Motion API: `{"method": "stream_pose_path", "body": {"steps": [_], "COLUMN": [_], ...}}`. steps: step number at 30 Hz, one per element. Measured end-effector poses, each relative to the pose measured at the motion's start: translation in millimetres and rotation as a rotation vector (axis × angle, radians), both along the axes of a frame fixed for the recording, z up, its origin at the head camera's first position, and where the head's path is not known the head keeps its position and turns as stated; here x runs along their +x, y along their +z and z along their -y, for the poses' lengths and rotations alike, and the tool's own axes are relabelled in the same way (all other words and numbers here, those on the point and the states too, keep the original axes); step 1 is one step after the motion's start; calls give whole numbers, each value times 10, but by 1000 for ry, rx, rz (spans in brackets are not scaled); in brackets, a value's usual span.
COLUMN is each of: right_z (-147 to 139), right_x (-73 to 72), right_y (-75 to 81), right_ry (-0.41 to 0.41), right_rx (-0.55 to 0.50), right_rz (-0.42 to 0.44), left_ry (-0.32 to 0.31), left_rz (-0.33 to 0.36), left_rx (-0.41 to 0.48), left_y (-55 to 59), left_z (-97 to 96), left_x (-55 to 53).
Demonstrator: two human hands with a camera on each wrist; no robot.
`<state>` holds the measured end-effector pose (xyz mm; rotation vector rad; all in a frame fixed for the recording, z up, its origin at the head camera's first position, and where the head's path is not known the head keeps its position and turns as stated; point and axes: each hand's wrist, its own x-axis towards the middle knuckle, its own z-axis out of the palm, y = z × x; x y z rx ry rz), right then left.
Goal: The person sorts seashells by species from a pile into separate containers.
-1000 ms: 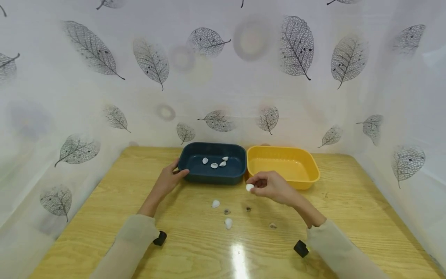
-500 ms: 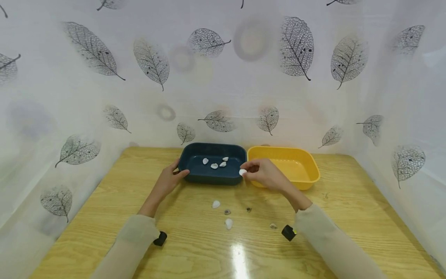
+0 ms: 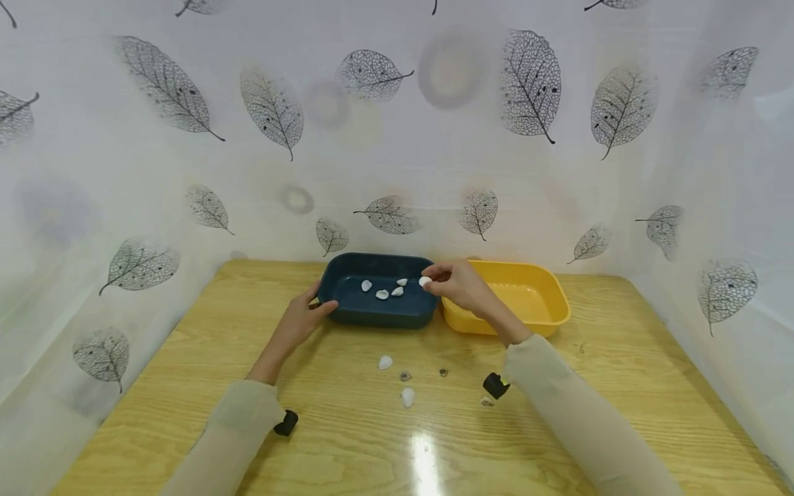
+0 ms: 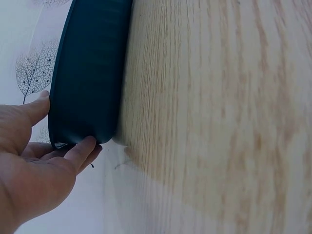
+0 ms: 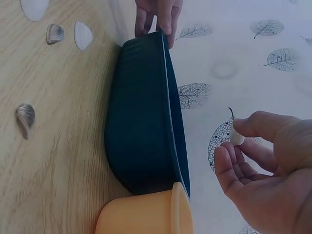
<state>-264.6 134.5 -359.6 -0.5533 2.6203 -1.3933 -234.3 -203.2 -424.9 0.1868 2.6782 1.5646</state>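
My right hand [image 3: 462,284] pinches a white seashell [image 3: 424,282] between thumb and fingertips. It is over the right end of a dark blue tray [image 3: 378,319], above the rim; the right wrist view shows the shell [image 5: 236,137] apart from the tray. Several white shells [image 3: 382,294] lie inside that tray. My left hand [image 3: 299,318] holds the tray's left end, with fingers [image 4: 80,153] against its end wall and the thumb at the rim. On the table in front lie two white shells [image 3: 407,397] and several small grey-brown shells [image 3: 405,376].
A yellow tray [image 3: 530,327] stands to the right, against the dark blue one; my right forearm passes over its front left part. Both trays rest on a wood-grain table [image 3: 347,441]. Behind them hangs a pale leaf-print cloth [image 3: 397,158].
With the white shell in its fingers, my right hand has moved up and left, from in front of the trays to over the dark blue tray's right end. My left hand has stayed put.
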Motion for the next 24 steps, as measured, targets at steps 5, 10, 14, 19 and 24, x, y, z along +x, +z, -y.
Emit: {"method": "stream_pose_path", "body": {"steps": [5,10,14,19,24], "right_z": [63,106,139,196,239], "right_x": [-81,-154,-219,-287,-329], "right_y": [-17,-55,-84,-145,-198], "right_ry": [-17,-26,-34,-62,-88], "right_rx": [-4,-37,-54,-29,-7], "right_rz": [-21,-33,-43,-84,-105], "left_ry": [4,3,8,11,8], "left_rz": [0,-11,-14,-6,6], "left_rx": [5,-5,-18,-7,8], "left_y": [3,1,3,17,22], "left_z": [-7,-11,-11,-10,-8], "left_x": [-7,-6,-15,-6,8]}}
